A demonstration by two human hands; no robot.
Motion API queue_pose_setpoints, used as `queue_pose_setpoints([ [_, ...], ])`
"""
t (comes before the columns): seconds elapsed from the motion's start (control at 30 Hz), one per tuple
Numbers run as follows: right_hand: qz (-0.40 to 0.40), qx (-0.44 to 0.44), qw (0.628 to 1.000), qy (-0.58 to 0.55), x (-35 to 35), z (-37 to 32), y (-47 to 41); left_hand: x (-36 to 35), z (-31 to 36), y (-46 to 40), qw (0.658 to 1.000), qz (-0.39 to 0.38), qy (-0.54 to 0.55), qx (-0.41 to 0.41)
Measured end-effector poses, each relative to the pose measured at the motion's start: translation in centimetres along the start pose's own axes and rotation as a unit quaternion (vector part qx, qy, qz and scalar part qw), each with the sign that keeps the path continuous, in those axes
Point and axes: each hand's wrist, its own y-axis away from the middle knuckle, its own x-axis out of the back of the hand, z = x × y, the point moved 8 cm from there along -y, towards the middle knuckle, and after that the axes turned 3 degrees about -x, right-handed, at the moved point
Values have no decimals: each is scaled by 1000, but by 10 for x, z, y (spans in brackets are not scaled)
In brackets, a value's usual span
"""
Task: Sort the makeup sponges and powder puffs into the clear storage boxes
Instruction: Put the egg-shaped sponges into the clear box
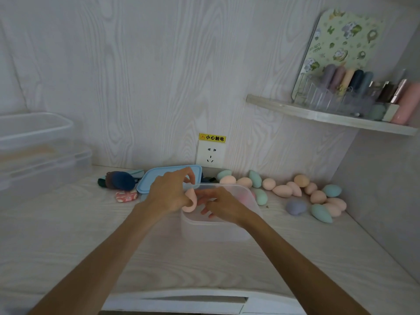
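Note:
A clear storage box (213,230) stands open on the desk in front of me. My left hand (169,193) grips a pink makeup sponge (190,202) at the box's left rim. My right hand (223,204) reaches into the box beside it, fingers spread and touching the sponge's edge. Inside the box a pink sponge (246,198) shows dimly. Several peach, pink, teal and one purple sponge (295,206) lie along the wall to the right (318,196). Dark powder puffs (120,180) and a patterned pink puff (126,196) lie at the left.
A blue lid (159,176) lies behind the box by a wall socket (211,154). Two stacked clear boxes (34,151) stand at the far left. A shelf (329,118) on the right holds an organiser with sponges and bottles.

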Motion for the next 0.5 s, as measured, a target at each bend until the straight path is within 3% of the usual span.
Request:
queue_pose_setpoints([
  [0.13,44,19,997,55,9,-1,-3,-4,6,-5,997,-8,-77,-2],
  [0.27,207,20,978,-29,86,-5,-10,-4,-3,-6,996,-4,-90,2],
  [0.33,245,-12,964,98,122,-4,-20,-5,-3,-7,995,-11,-96,-2],
  [0.43,106,-53,927,357,116,8,-50,-8,0,-11,994,-16,-108,-12],
  [0.5,45,-49,899,434,103,14,-61,-11,0,-14,993,-20,-119,-15],
])
